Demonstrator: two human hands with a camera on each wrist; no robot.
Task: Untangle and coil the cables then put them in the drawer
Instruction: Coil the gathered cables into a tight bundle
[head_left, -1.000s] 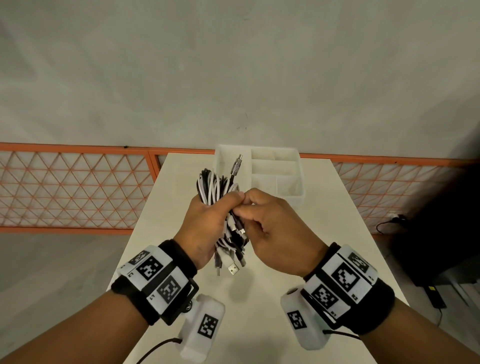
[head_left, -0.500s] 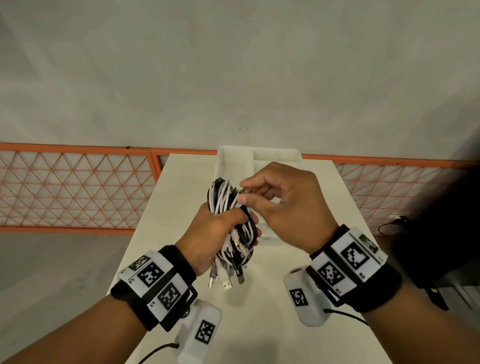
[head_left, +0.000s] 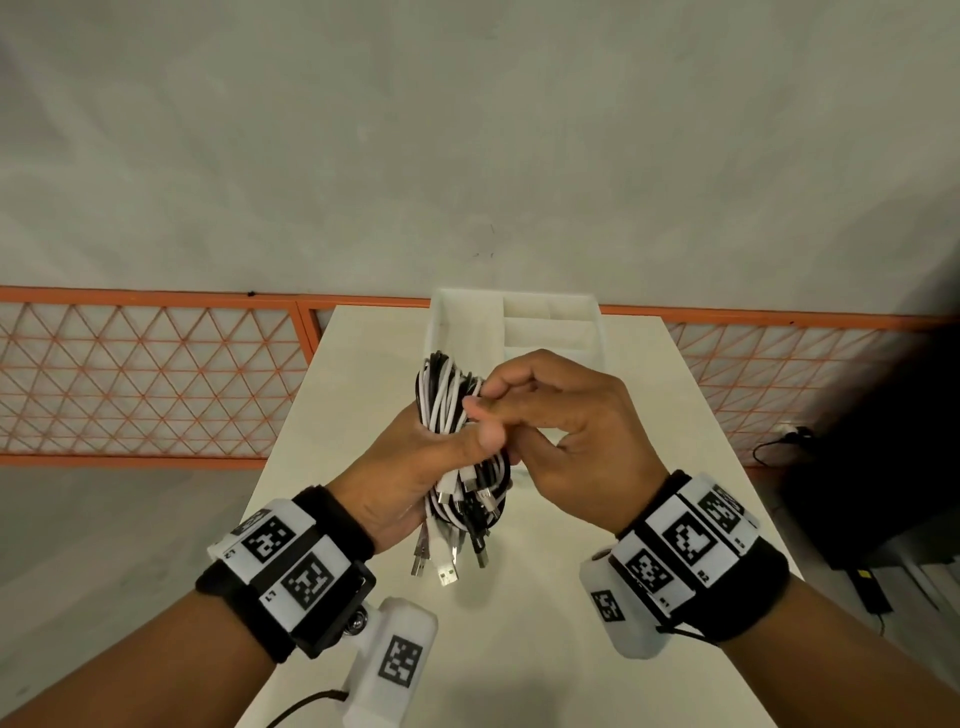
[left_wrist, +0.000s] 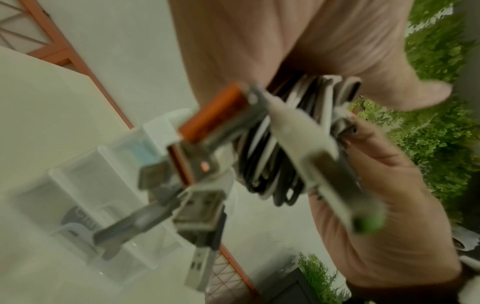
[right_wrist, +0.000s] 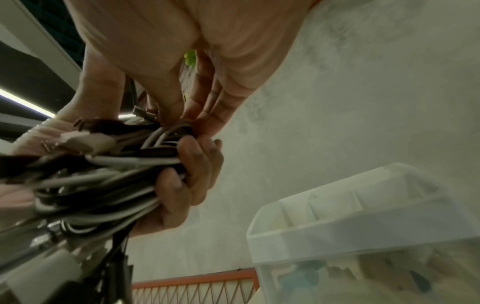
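Note:
A bundle of black and white cables (head_left: 452, 410) is held upright above the table, and my left hand (head_left: 415, 467) grips it round the middle, thumb across the front. Several USB plugs (head_left: 447, 566) hang from its lower end. My right hand (head_left: 524, 410) pinches strands at the bundle's upper right side with thumb and forefinger. In the left wrist view the cable loops (left_wrist: 275, 164) and blurred plugs (left_wrist: 200, 211) fill the middle. In the right wrist view the cable bundle (right_wrist: 98, 176) lies in the left hand's curled fingers (right_wrist: 192, 176). The white drawer organiser (head_left: 550, 322) stands behind the hands.
The pale table (head_left: 519, 649) runs forward under the hands, narrow, with floor on both sides. An orange lattice fence (head_left: 145, 374) crosses behind it. A dark unit with a cable (head_left: 852, 467) sits on the floor at the right. The drawer organiser (right_wrist: 363, 236) has several compartments.
My right hand rose from the bundle's middle to its top, then came down a little against its upper right side. The long plug that stuck up above the bundle no longer shows.

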